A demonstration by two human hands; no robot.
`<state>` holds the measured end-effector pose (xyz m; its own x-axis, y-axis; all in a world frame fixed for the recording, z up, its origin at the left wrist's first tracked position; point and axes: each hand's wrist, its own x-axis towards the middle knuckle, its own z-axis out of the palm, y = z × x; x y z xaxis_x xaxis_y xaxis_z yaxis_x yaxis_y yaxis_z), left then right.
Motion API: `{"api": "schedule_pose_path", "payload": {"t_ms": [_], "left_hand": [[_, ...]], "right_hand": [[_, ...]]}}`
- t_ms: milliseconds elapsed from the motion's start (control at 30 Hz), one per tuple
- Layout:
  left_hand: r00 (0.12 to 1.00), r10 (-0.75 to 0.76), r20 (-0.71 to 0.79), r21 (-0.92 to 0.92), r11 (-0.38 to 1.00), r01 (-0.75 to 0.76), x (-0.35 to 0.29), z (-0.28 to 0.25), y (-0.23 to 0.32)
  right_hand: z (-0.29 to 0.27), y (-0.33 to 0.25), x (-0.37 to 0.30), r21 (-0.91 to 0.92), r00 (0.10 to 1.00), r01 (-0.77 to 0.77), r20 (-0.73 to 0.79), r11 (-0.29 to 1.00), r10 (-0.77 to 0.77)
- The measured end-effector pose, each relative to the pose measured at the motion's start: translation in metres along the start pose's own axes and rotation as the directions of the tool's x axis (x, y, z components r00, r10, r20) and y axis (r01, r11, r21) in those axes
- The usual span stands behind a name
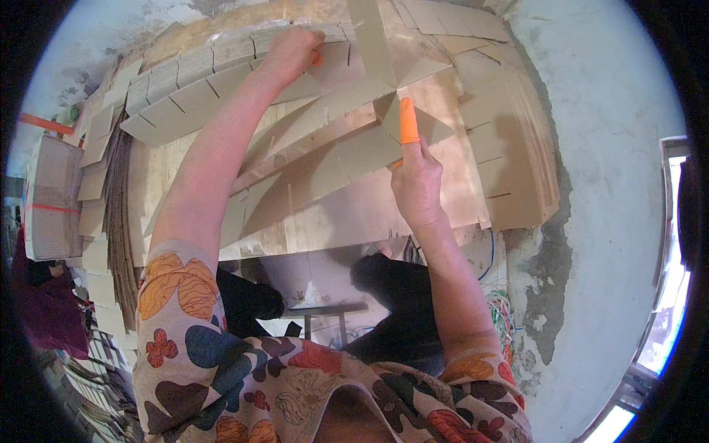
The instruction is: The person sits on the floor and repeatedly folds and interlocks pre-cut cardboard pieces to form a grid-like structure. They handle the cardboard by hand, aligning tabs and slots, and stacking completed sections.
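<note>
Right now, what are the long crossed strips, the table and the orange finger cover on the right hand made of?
The long crossed strips look like cardboard: matte, grey-brown, thin, with straight-cut edges. The table seems to be wood: pale, dull, with grain-like streaks. The orange finger cover on the right hand is probably rubber: it looks smooth and snug, but plastic is possible.

Matt, smooth cardboard is seen in the strips (332, 164); the tabletop (295, 235) is made of wood. The wall (613, 192) is plastered — rough where flaked — and the shirt (214, 399) is made of matt cloth.
</note>
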<state>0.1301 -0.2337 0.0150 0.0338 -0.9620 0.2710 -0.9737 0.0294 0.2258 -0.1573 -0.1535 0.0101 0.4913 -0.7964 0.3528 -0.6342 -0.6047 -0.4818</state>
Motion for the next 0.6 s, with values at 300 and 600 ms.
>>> {"api": "schedule_pose_path", "payload": {"t_ms": [300,600], "left_hand": [[0.886,0.281,-0.37,0.116,0.96,-0.256,-0.005,-0.003,-0.005],[0.94,0.229,-0.254,0.07,0.973,-0.219,-0.009,-0.022,0.015]], "right_hand": [[0.002,0.005,-0.002,-0.048,0.999,0.036,-0.039,0.998,-0.038],[-0.008,0.004,-0.001,-0.007,0.997,0.065,0.043,0.998,-0.065]]}}
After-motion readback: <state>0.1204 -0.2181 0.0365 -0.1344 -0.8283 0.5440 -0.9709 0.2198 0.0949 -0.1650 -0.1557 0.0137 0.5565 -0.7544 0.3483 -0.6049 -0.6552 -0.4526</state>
